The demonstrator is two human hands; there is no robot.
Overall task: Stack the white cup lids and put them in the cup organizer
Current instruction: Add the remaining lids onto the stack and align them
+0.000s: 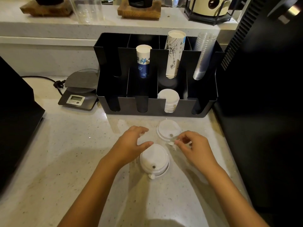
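Lower centre: left hand (pixel 131 145) spread, thumb touching near lid stack (pixel 154 159). Right hand (pixel 195 146) pinching edge of far lid stack (pixel 168 131), below black organizer (pixel 157 105), on surface (pixel 65 153).

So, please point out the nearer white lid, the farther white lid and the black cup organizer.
nearer white lid (pixel 155 158), head view, domed top.
farther white lid (pixel 167 129), head view, flat top.
black cup organizer (pixel 127 105), head view, front wall.

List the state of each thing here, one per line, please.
Near lid: flat on counter, left hand touching its edge.
Far lid: on counter, right hand pinching its edge.
Cup organizer: holds cups, no lids visible.
Scale: display blank.
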